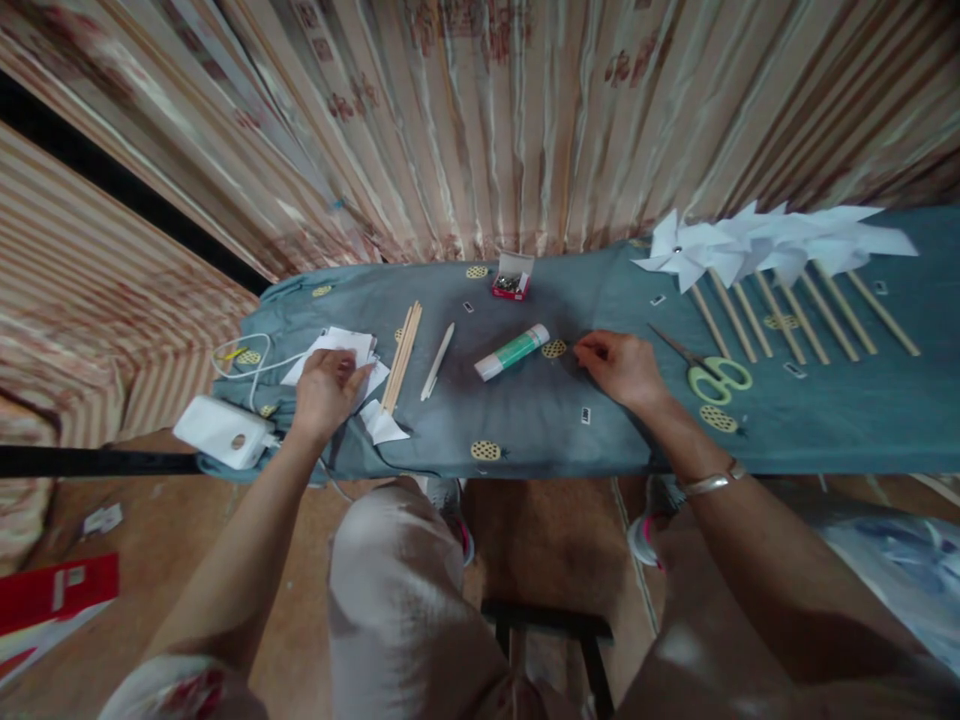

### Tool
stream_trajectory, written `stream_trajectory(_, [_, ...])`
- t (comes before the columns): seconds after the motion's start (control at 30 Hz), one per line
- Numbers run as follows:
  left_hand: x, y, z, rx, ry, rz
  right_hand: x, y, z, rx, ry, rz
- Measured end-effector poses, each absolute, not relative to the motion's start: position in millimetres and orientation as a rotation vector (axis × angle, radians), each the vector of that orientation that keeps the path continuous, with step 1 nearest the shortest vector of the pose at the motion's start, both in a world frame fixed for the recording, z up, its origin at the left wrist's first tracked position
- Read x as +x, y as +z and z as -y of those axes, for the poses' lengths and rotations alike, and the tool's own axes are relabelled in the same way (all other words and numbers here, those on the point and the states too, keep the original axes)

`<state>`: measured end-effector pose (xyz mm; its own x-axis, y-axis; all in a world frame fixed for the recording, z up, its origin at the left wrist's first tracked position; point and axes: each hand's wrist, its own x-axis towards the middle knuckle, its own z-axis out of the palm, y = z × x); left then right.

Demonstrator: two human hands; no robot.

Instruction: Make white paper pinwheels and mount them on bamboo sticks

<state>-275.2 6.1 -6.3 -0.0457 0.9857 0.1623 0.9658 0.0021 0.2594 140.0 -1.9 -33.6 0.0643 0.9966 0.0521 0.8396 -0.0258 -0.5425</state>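
My left hand rests on a stack of white paper pieces at the left of the cloth-covered table, thumb and fingers a little apart. My right hand is low over the cloth, fingers curled together, with nothing visible in them. Just left of it lies a green and white glue stick. A white pen and a bundle of thin wooden sticks lie between the hands. One loose piece of white paper is by the sticks' lower ends. Scissors with green handles lie right of my right hand.
A small open red box of metal pins stands near the back edge. Several white paper pinwheels on sticks lie in a row at the right. A white power bank with a cable sits at the left end. Curtains hang behind the table.
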Motion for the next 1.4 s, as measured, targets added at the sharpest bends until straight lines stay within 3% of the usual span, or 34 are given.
stream_trajectory(0.87, [-267.1,20.1,-14.5,1.81,0.233,-2.448,138.7,-32.3,2.8,-1.916,0.461,1.807])
stream_trajectory(1.4, [-258.5,41.8,3.6,2.084,0.067,-2.452,139.1,-33.4,3.9,-1.884,0.465,1.821])
